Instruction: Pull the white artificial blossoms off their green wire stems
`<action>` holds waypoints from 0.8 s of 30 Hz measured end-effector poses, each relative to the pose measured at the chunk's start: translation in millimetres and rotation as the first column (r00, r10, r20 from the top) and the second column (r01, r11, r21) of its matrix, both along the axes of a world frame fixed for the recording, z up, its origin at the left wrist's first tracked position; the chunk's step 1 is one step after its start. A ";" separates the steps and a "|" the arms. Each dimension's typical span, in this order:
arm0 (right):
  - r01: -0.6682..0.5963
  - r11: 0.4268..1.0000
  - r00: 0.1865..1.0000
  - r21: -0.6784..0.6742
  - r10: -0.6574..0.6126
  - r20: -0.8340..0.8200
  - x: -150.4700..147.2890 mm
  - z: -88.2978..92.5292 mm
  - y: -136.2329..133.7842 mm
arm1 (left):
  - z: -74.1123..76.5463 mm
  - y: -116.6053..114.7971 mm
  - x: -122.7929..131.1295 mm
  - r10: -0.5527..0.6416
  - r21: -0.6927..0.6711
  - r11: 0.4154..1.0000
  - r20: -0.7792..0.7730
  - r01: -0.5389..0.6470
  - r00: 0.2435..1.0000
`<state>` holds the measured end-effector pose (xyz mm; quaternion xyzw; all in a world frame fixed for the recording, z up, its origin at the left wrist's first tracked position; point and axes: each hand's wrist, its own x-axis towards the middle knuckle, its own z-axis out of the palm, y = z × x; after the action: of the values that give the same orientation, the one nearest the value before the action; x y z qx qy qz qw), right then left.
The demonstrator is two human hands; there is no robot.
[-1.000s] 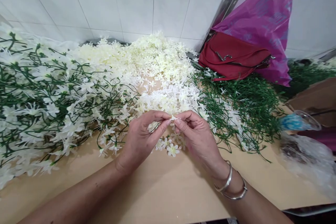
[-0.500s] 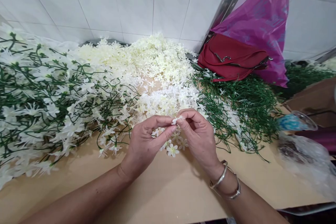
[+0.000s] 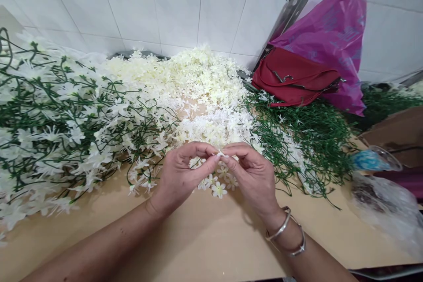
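Note:
Both hands meet above the near edge of a pile of loose white artificial flowers (image 3: 211, 130). My left hand (image 3: 185, 174) pinches a small white artificial flower (image 3: 220, 153) between thumb and forefinger. From the other side, my right hand (image 3: 253, 174) pinches the same flower, its fingertips almost touching the left ones. Most of the flower is hidden by the fingers. Just below the hands, a few loose blossoms (image 3: 218, 190) lie on the tan tabletop (image 3: 198, 238). Two metal bangles circle the right wrist.
Flowers on green stems (image 3: 72, 128) are heaped at left, with cream blossoms (image 3: 205, 70) behind. Bare green stems (image 3: 307, 141) lie at right below a red bag (image 3: 294, 79) and a purple plastic bag (image 3: 330, 39). A clear plastic bag (image 3: 386, 207) and a cup (image 3: 373, 159) sit far right.
The fingertips have closed in around the small flower, so less of it shows. The whole view has shifted slightly; the piles look the same.

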<state>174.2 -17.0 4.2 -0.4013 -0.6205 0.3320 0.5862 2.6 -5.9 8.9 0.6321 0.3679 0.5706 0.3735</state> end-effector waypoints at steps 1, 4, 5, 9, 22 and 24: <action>0.016 1.000 1.000 0.003 -0.016 0.007 0.5 -0.8 -0.6 | 0.2 -0.8 0.7 -0.021 -0.020 1.000 0.013 0.021 1.000; 0.065 0.998 0.997 0.012 -0.065 0.031 1.1 -2.5 -2.9 | -0.9 -4.5 3.5 -0.075 -0.085 0.993 0.047 0.078 0.996; 0.078 0.997 0.996 0.017 -0.079 0.035 0.8 -2.4 -3.8 | -1.6 -5.9 4.4 -0.084 -0.099 0.991 0.057 0.090 0.995; 0.044 0.994 0.996 -0.101 -0.051 -0.075 -1.7 2.2 -6.1 | -3.6 -9.1 5.1 0.003 0.081 0.997 -0.047 0.001 0.999; -0.180 0.912 0.940 -0.368 0.049 -0.339 -1.0 -4.5 1.7 | -9.9 -1.8 3.1 0.059 0.271 0.962 -0.184 -0.007 0.981; -0.162 0.925 0.945 -0.343 0.045 -0.325 1.0 -3.7 2.7 | -8.4 -0.6 0.7 0.058 0.263 0.965 -0.196 -0.004 0.979</action>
<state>175.2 -14.3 0.5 -0.4123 -0.4682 0.5314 0.5731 3.2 -6.6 0.6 0.7244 0.3354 0.5530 0.2387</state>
